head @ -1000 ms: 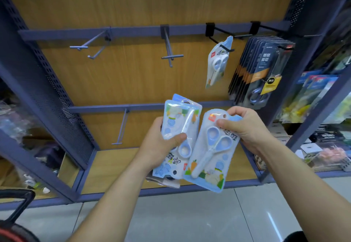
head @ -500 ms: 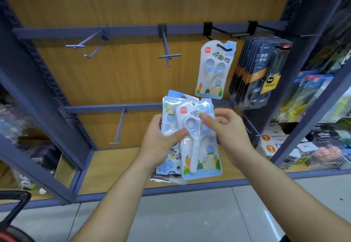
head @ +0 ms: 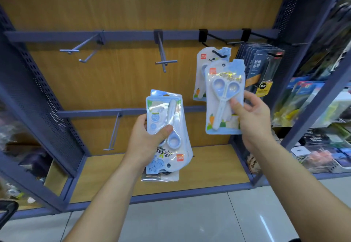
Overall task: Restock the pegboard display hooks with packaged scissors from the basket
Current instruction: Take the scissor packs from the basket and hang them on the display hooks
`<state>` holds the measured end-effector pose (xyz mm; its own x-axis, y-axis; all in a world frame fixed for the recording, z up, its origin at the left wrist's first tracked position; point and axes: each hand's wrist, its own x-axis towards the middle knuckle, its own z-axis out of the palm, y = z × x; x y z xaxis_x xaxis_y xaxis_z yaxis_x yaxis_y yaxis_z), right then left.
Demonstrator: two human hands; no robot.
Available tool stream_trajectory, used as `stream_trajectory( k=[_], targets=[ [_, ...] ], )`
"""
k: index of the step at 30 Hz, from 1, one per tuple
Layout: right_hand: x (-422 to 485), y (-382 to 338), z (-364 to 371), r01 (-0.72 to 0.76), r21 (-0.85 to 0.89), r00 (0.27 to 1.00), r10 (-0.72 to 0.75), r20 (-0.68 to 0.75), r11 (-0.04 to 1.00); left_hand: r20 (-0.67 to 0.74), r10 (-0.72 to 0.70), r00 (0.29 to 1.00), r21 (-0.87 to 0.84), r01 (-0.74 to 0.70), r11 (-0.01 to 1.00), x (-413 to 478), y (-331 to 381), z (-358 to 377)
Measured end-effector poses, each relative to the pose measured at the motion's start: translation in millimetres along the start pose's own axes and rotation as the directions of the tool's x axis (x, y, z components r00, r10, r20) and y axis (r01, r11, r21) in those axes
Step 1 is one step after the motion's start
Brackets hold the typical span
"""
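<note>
Holding packs in both hands, we are facing the display. We are counting one blue scissors pack (head: 224, 97) in our right hand (head: 252, 120), raised upright with the handles on top, its thumb on the front and fingers closed behind it, just in front of one matching hung pack (head: 204, 65) on a black hook (head: 218, 53). Our left hand (head: 150, 139) is gripping a stack of packs (head: 167, 128) turned upside down, thumb pressed across the front one; we are making out at least three layers, though the exact number is hard to tell. We are seeing two bare grey hooks (head: 164, 55) on the upper rail, one bare lower hook (head: 114, 131) on the rail beneath, and a second black hook carrying a row of dark scissors packs (head: 260, 71), too tightly overlapped to count. Both of our forearms are reaching up and forward, the right hand higher than the left, the two hands apart.
</note>
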<state>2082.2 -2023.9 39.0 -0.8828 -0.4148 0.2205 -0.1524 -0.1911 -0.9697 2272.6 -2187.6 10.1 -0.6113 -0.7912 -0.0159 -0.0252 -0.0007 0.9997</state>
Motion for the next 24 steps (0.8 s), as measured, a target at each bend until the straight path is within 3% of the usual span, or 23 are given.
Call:
stream_trajectory(
  k=[14,20,24],
  targets=[
    [32.4,4.7,10.6,0.018,-0.027,0.992,-0.021,-0.127,0.999,-0.014,0.004,1.0,-0.043,-0.004,0.999,3.7,0.8,-6.4],
    [62.4,18.2,30.3,-0.07,-0.171,0.989,0.047,-0.137,0.983,-0.008,0.008,1.0,-0.023,-0.009,1.0,2.5,2.1,-3.5],
    [85.8,25.9,46.7,-0.206,-0.305,0.975,0.167,-0.15,0.93,-0.002,0.009,1.0,-0.033,-0.009,0.999,-0.1,2.6,0.3]
  ],
)
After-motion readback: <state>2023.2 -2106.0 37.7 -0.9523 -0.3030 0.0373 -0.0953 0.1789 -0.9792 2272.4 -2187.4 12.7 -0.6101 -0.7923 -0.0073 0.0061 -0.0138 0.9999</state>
